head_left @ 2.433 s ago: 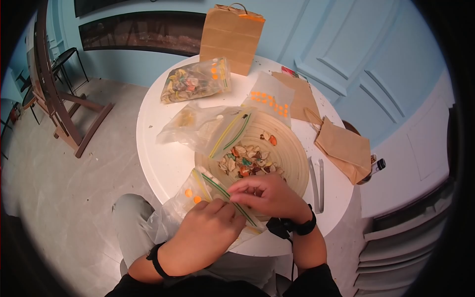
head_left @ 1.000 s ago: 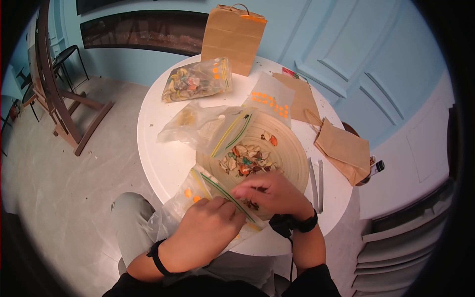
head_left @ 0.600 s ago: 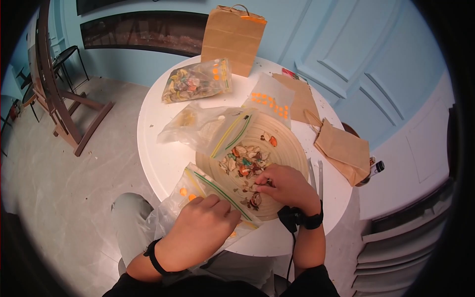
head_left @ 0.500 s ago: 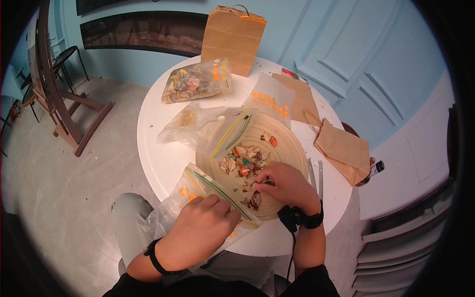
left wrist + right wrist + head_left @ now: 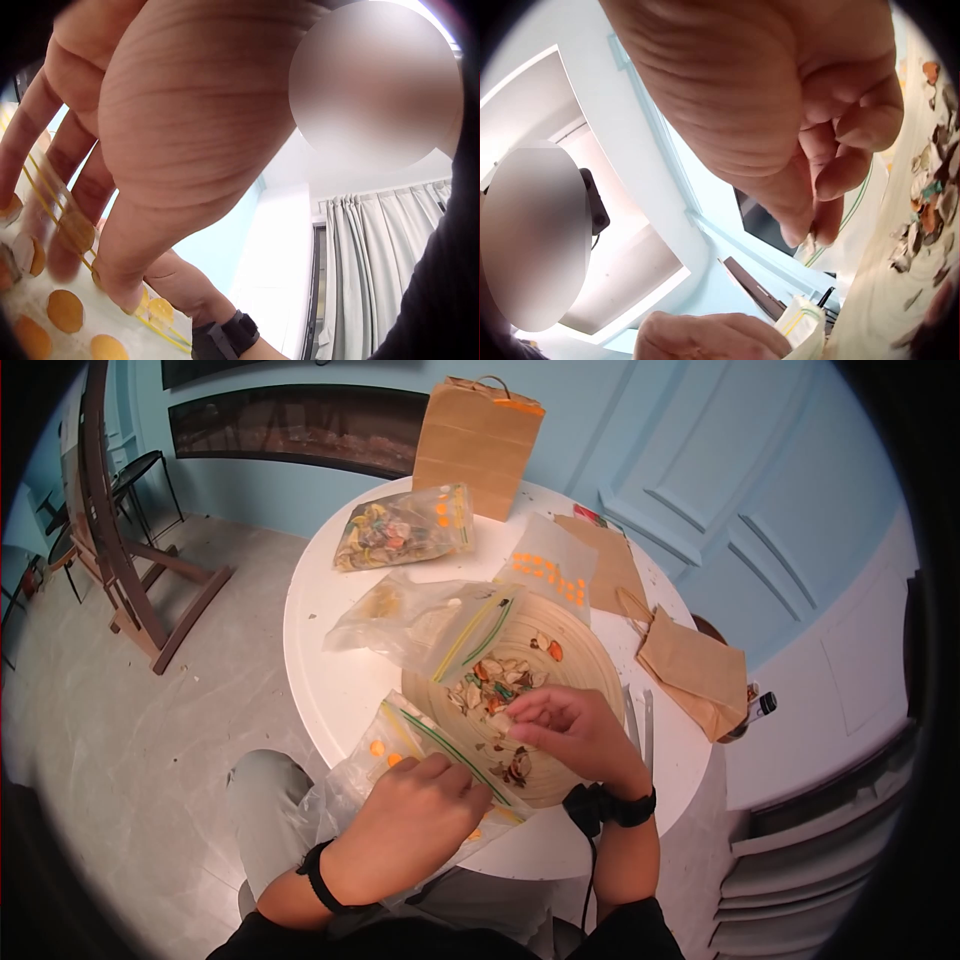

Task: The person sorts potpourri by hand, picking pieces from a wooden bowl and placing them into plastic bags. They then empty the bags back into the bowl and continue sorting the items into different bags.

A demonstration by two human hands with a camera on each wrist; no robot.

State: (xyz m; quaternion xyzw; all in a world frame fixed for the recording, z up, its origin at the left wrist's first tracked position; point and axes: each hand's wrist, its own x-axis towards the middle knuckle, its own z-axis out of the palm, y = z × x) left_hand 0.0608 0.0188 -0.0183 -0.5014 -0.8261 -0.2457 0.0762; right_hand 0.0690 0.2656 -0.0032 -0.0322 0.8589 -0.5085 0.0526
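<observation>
In the head view my left hand [image 5: 415, 820] grips the zip edge of a clear zip bag [image 5: 398, 728] with orange dots. The left wrist view shows my thumb and fingers on either side of the bag's yellow-lined edge [image 5: 46, 196]. Above the round woven tray [image 5: 597, 660], my right hand [image 5: 575, 735] pinches a small pale dried petal [image 5: 808, 244] between thumb and fingertips. Beneath and beyond it lies a heap of potpourri [image 5: 490, 682], beige with orange, brown and green bits. Smaller scraps [image 5: 517, 768] lie nearer me, right beside the bag's mouth.
A second zip bag [image 5: 400, 622] overlaps the tray's far left. Behind it lies a filled bag of potpourri [image 5: 400, 532]. A paper bag [image 5: 480, 450] stands at the back. Metal tongs [image 5: 647, 730] and another paper bag [image 5: 695, 670] are at right.
My right hand has gone from the bag's mouth to the potpourri on the tray, then lifted slightly with a pale petal. My left hand stays on the bag, which shifted slightly.
</observation>
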